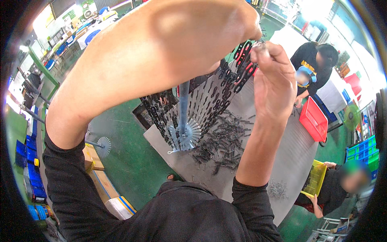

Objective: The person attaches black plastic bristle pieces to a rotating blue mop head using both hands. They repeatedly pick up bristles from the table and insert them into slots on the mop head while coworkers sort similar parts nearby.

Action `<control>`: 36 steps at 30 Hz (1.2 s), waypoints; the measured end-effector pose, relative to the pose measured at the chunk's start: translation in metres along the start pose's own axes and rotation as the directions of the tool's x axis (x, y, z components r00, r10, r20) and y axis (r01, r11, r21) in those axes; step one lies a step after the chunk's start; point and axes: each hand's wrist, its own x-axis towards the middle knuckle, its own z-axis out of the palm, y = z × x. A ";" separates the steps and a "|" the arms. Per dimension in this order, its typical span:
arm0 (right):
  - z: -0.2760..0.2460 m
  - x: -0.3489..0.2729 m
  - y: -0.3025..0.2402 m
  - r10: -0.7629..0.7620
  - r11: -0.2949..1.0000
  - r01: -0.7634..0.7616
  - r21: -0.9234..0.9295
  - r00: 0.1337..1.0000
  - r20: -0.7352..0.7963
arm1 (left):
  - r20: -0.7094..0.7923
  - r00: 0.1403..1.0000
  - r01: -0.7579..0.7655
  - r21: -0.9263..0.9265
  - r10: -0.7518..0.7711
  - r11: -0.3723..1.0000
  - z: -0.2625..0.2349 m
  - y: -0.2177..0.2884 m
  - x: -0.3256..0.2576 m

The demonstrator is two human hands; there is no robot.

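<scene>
- Clock bearings taken from picture centre.
- Right hand (276, 78), 1–2 o'clock: thumb and fingertips pinched together, apparently on a small shiny piece (261, 45); its exact form too small to tell.
- Left hand (244, 23), 1 o'clock, just beside the right fingertips: fingers mostly hidden behind the hand itself, so cannot tell whether they grip anything.
- Dark oval pieces (226, 82), some showing red, hang in strands beneath and beside the hands, around an upright pole (184, 105), 12 o'clock.
- Heap of loose dark pieces (223, 141) at 4 o'clock on the grey table (291, 161); small pale pieces (278, 189) farther out, 4–5 o'clock.
- Red tray (314, 121) at 3 o'clock; yellow basket (321, 176) at 4, in a co-worker's hands.
- Risk (judgement): a loose fingertip pinch could drop the small piece into the strands; a forearm brushing them could tangle or unhook some.
- Writing: yellow lettering (309, 71) on a co-worker's dark shirt, 2 o'clock, not transcribed; no label discernible on the hanging pieces.
</scene>
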 end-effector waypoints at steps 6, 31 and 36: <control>-0.031 -0.008 -0.014 -0.044 0.975 0.009 -0.223 0.987 -0.154 | 0.083 0.989 0.123 -0.040 -0.120 0.992 -0.003 -0.022 -0.003; 0.041 -0.007 0.017 -0.371 0.659 0.041 -0.751 0.886 -0.277 | -0.158 0.982 0.128 0.165 -0.102 0.978 0.018 -0.012 -0.004; 0.041 -0.004 0.013 -0.266 0.724 -0.038 -0.688 0.906 -0.330 | -0.108 0.986 0.151 0.217 -0.130 0.964 0.021 -0.014 -0.002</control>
